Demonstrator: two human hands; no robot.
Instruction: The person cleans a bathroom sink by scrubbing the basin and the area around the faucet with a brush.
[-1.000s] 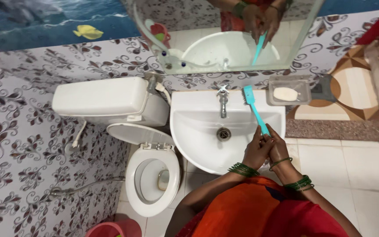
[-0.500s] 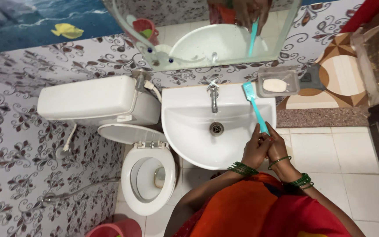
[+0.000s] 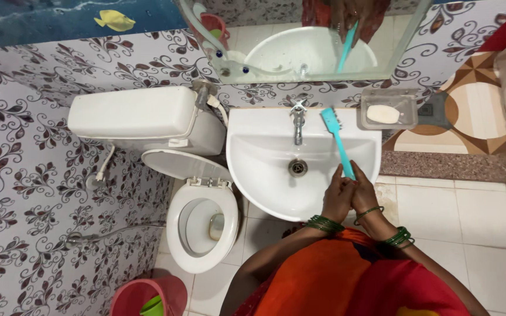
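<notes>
My view has tilted down: more of the round pink plastic bucket [image 3: 147, 297] shows, and the long turquoise plastic brush [image 3: 338, 142] leans slightly further left.

This is a small home bathroom. A white toilet [image 3: 202, 225] with its lid raised sits at lower centre-left of the frame, its cistern [image 3: 133, 120] against the wall above it. Just right of it hangs a white wash basin [image 3: 253, 169] with a metal tap [image 3: 297, 123] and a drain, and a mirror [image 3: 308, 38] at top centre reflects the bowl. A clear soap dish [image 3: 387, 110] holding a bar is fixed at upper right. The walls carry floral patterned tiles, the floor pale square tiles, and a pink bucket [image 3: 147, 295] stands at the bottom left.
</notes>
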